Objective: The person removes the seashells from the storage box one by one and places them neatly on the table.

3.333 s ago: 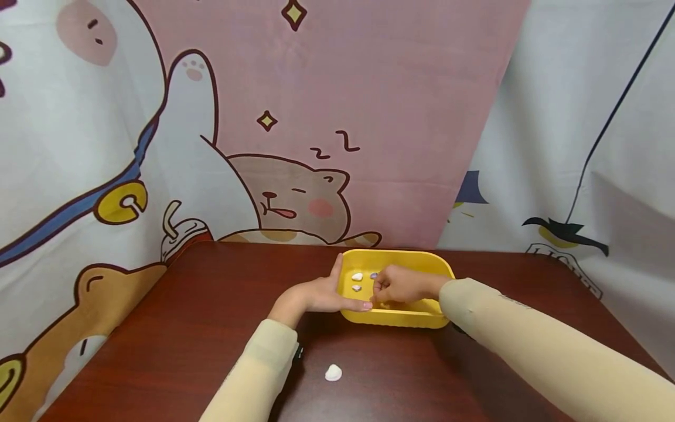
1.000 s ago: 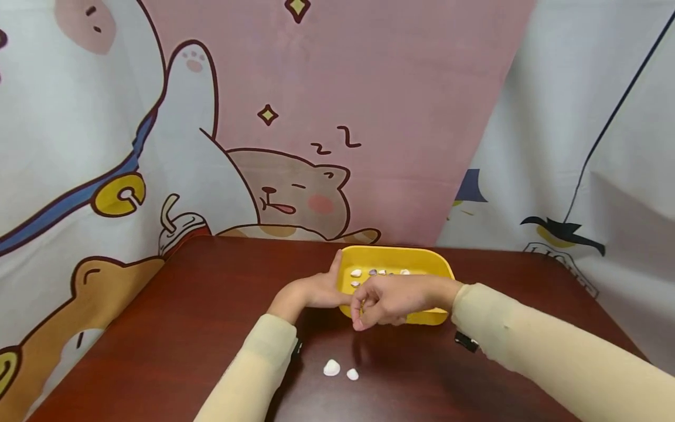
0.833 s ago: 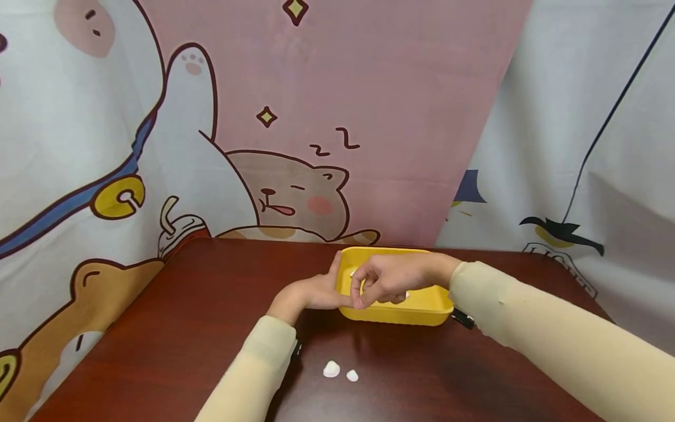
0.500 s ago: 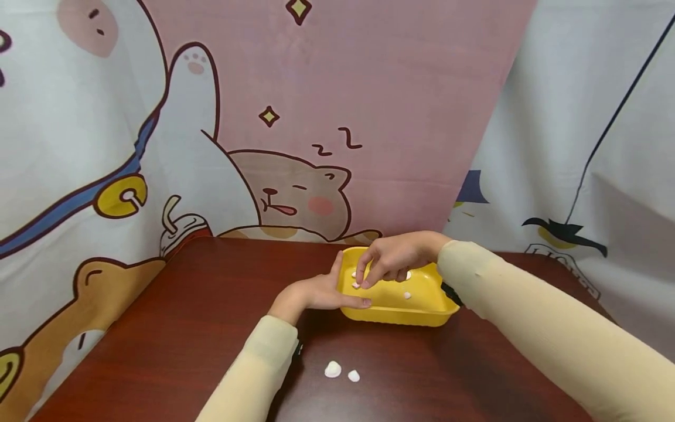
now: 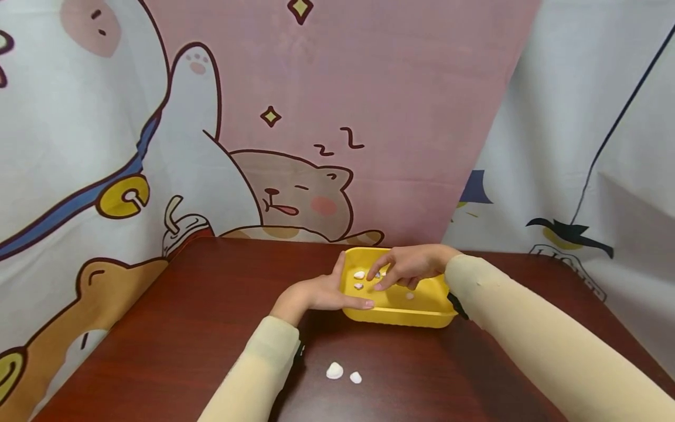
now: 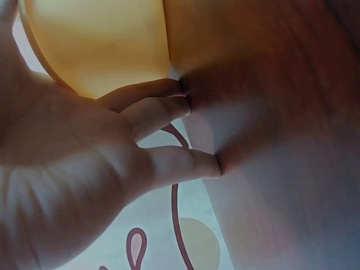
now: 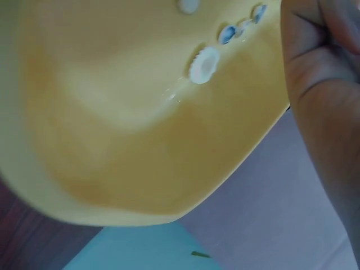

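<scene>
A yellow tray point(image 5: 401, 317) holds several small shells, among them a white one point(image 5: 359, 275) and a small one point(image 5: 358, 286) at its left end. My left hand point(image 5: 323, 293) lies against the tray's left end, thumb along the front rim and fingers spread; in the left wrist view its fingertips meet the table. Over the tray's inside hovers my right hand point(image 5: 413, 266), thumb and index finger apart, with nothing visible between them. The right wrist view shows a ridged white shell point(image 7: 204, 65) and a bluish shell point(image 7: 228, 34) on the tray's floor.
On the dark red-brown table point(image 5: 184, 328), a larger white shell point(image 5: 334, 370) and a smaller one point(image 5: 355, 377) lie side by side in front of the tray. A printed cartoon cloth point(image 5: 411, 117) hangs behind the table.
A second white shell has appeared on the table beside the first. My right hand has moved back from the tray's front edge to above its inside, and its thumb and index finger have parted.
</scene>
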Demonstrator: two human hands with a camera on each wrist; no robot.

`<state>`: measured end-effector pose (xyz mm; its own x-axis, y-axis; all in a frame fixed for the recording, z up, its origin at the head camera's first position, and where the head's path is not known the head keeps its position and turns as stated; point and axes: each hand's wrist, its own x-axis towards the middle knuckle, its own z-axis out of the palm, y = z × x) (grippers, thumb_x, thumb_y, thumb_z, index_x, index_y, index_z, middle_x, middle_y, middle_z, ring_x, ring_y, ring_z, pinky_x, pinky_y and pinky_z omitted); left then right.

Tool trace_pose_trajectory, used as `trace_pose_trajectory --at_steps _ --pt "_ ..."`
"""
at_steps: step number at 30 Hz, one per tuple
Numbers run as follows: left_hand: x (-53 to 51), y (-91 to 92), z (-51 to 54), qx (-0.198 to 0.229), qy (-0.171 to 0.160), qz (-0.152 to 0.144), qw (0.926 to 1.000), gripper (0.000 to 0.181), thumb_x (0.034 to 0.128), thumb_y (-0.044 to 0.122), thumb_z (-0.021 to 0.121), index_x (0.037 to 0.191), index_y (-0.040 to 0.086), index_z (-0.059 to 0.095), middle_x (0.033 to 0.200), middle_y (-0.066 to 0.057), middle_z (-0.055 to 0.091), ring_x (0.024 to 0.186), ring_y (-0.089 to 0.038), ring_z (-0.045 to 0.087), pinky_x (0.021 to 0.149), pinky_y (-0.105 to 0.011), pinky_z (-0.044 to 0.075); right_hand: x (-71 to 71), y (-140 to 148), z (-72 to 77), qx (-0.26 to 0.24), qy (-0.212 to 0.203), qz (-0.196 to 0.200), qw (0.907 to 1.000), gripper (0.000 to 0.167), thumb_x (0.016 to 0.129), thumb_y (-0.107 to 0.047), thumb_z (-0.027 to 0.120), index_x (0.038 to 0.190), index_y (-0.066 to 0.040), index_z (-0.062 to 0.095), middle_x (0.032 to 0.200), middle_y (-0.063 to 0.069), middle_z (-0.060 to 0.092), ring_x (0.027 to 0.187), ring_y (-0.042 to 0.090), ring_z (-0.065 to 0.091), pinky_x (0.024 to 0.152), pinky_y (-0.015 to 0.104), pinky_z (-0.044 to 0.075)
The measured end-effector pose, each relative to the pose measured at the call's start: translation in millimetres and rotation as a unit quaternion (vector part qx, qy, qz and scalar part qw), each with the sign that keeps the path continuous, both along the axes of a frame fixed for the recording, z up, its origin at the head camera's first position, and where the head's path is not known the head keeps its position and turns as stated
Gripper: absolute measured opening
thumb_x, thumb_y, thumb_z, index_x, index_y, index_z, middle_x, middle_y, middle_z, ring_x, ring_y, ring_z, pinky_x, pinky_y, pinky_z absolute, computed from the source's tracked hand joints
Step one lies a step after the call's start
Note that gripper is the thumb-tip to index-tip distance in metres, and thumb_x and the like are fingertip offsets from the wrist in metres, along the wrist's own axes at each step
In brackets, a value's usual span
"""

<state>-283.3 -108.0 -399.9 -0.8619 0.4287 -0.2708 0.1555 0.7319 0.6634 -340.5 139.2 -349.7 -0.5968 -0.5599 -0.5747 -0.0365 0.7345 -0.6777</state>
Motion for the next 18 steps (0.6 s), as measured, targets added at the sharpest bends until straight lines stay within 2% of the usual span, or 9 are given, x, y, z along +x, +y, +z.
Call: trace_pose_trajectory --at_steps 5,9,18 --pt "2.0 0.2 1.3 0.015 -0.002 0.001 0.9999 0.140 0.0816 0.072 0.078 0.168 0.028 -0.022 0.157 -0.022 0.052 0.135 -0.033 0.059 0.118 -0.054 0.044 0.4 7 -3.9 0.022 0.012 0.003 0.9997 0.055 0.099 -0.033 0.077 0.148 -0.014 0.060 0.063 -0.003 0.038 0.054 0.012 0.030 0.062 0.025 0.045" --pt "3.1 0.1 2.3 0.014 -0.004 0.005 0.9999 0.139 0.0821 0.072 0.078 0.169 0.027 -0.021 0.153 -0.022 0.056 0.133 -0.033 0.061 0.117 -0.055 0.044 2.5 9 -9.0 0.025 0.005 0.005 0.9997 0.055 0.099 -0.031 0.077 0.148 -0.013 0.060 0.065 -0.002 0.039 0.055 0.013 0.030 0.059 0.026 0.037" --pt "3.4 -0.5 1.8 0.006 -0.005 0.003 1.0000 0.141 0.0806 0.076 0.077 0.168 0.028 -0.022 0.154 -0.024 0.055 0.135 -0.035 0.061 0.117 -0.055 0.045 12.1 -4 -22.4 0.005 0.027 0.038 0.9989 0.052 0.094 -0.033 0.080 0.142 -0.020 0.065 0.069 -0.004 0.043 0.057 0.014 0.036 0.056 0.026 0.036"
